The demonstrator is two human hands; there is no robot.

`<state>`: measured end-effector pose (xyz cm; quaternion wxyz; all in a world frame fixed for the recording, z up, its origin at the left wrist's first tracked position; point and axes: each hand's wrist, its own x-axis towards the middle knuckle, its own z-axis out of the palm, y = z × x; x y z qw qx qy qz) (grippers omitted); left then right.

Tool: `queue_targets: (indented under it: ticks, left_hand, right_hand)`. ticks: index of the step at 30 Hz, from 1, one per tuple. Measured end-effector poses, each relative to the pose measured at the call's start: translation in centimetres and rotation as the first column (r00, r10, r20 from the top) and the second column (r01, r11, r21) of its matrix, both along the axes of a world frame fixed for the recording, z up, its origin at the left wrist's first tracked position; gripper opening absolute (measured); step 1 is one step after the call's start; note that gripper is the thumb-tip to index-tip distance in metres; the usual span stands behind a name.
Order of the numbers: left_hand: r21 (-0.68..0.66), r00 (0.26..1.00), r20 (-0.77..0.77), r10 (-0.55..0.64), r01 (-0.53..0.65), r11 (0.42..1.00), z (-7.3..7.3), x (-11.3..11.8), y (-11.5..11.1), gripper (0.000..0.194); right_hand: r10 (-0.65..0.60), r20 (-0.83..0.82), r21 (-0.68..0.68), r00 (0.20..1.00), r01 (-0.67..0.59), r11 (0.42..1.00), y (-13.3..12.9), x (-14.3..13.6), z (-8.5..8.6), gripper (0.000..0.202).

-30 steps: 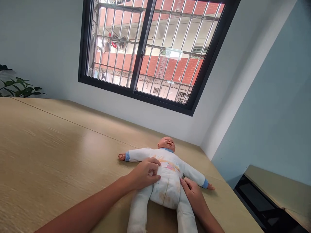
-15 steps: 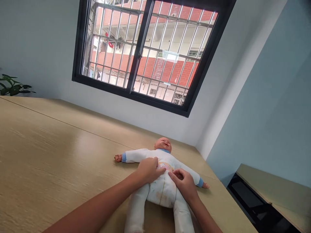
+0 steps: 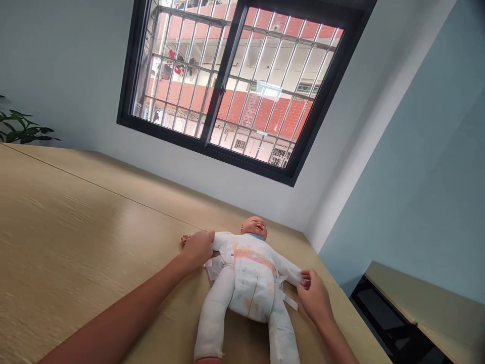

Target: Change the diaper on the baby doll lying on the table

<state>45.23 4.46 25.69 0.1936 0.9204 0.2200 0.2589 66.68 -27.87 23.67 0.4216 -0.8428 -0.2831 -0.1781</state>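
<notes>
A baby doll in a white suit with blue collar lies on its back, head toward the window. A diaper with an orange and pink band covers its belly and crotch, with side tabs spread out on both sides. My left hand is closed around the doll's arm on the left, near the wrist, hiding the cuff. On the right, my right hand has its fingers curled on the doll's other sleeve, near its wrist.
The doll lies on a light wooden table with a seam along its far side. Behind are a barred window and grey walls. A plant shows at the left, a cabinet with black panels at the lower right.
Both hands have left the diaper's front and moved outward to the doll's arms. The diaper's band and side tabs now show. The view has shifted slightly.
</notes>
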Motion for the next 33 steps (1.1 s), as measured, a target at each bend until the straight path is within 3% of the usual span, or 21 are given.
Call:
queue_targets:
  ticks: [3, 5, 7, 9, 12, 15, 16, 17, 18, 20, 21, 22, 24, 26, 28, 30, 33]
  left_hand:
    - [-0.041, 0.994, 0.064, -0.088, 0.091, 0.995, -0.3, 0.9, -1.1, 0.01]
    - [-0.103, 0.98, 0.094, -0.175, 0.184, 0.978, -0.3, 1.6, -2.2, 0.011]
    - [-0.31, 0.943, 0.194, -0.27, 0.32, 0.895, -0.1, 2.0, -3.1, 0.013]
    - [-0.525, 0.891, 0.323, -0.32, 0.45, 0.723, 0.5, 1.9, -3.5, 0.021]
    - [-0.715, 0.815, 0.411, -0.408, 0.566, 0.411, 1.9, 0.9, -3.1, 0.034]
    - [-0.819, 0.694, 0.476, -0.54, 0.574, 0.015, 3.2, -0.4, -2.1, 0.039]
    - [-0.827, 0.667, 0.487, -0.564, 0.561, -0.052, 3.5, -0.7, -1.8, 0.039]
    - [-0.83, 0.655, 0.474, -0.588, 0.555, -0.051, 3.8, -0.9, -1.7, 0.039]
    - [-0.83, 0.653, 0.448, -0.611, 0.558, -0.012, 3.9, -1.1, -1.7, 0.038]
    - [-0.811, 0.663, 0.371, -0.651, 0.572, 0.12, 4.1, -1.1, -2.1, 0.035]
    - [-0.789, 0.672, 0.328, -0.663, 0.581, 0.198, 4.1, -1.0, -2.5, 0.034]
    - [-0.755, 0.683, 0.285, -0.672, 0.592, 0.282, 4.0, -0.8, -2.9, 0.033]
    - [-0.64, 0.71, 0.201, -0.675, 0.617, 0.458, 3.9, -0.6, -4.0, 0.03]
    - [-0.476, 0.739, 0.111, -0.664, 0.626, 0.618, 3.9, -0.7, -5.2, 0.03]
    - [-0.305, 0.755, 0.04, -0.655, 0.633, 0.712, 4.0, -1.0, -6.3, 0.031]
    - [-0.164, 0.763, -0.015, -0.646, 0.636, 0.754, 4.1, -1.3, -7.3, 0.034]
    - [-0.011, 0.834, -0.081, -0.545, 0.546, 0.837, 3.9, -1.5, -8.8, 0.053]
  right_hand:
    - [0.233, -0.281, 0.236, 0.931, -0.169, 0.957, 1.5, -1.6, 0.7, 0.04]
    - [0.413, -0.471, 0.393, 0.779, -0.234, 0.889, 2.7, -3.2, 1.3, 0.054]
    - [0.541, -0.559, 0.512, 0.629, -0.252, 0.821, 3.5, -4.7, 1.9, 0.059]
    - [0.63, -0.561, 0.598, 0.537, -0.263, 0.757, 3.6, -6.1, 2.8, 0.061]
    - [0.737, -0.522, 0.685, 0.429, -0.304, 0.662, 2.8, -7.8, 4.4, 0.061]
    - [0.826, -0.49, 0.715, 0.28, -0.413, 0.564, 1.4, -9.0, 5.8, 0.057]
    - [0.843, -0.503, 0.697, 0.189, -0.488, 0.525, 1.0, -9.2, 6.1, 0.057]
    - [0.833, -0.549, 0.647, 0.071, -0.594, 0.477, 0.6, -9.4, 6.4, 0.058]
    - [0.778, -0.624, 0.581, -0.068, -0.707, 0.404, 0.4, -9.5, 6.6, 0.06]
    - [0.572, -0.759, 0.497, -0.311, -0.844, 0.201, 0.2, -9.6, 6.7, 0.067]
    - [0.486, -0.781, 0.502, -0.391, -0.856, 0.119, 0.3, -9.5, 6.6, 0.071]
    - [0.446, -0.776, 0.528, -0.447, -0.846, 0.071, 0.4, -9.4, 6.4, 0.073]
    - [0.481, -0.723, 0.585, -0.497, -0.81, 0.044, 0.6, -8.9, 5.8, 0.07]
    - [0.528, -0.711, 0.571, -0.465, -0.82, 0.047, 0.7, -8.2, 5.3, 0.066]
    - [0.593, -0.711, 0.527, -0.378, -0.845, 0.093, 0.5, -7.6, 5.3, 0.07]
    - [0.687, -0.693, 0.461, -0.22, -0.867, 0.188, 0.3, -7.6, 6.1, 0.072]
    - [0.768, -0.634, 0.299, 0.095, -0.885, 0.357, 0.1, -9.4, 8.3, 0.064]
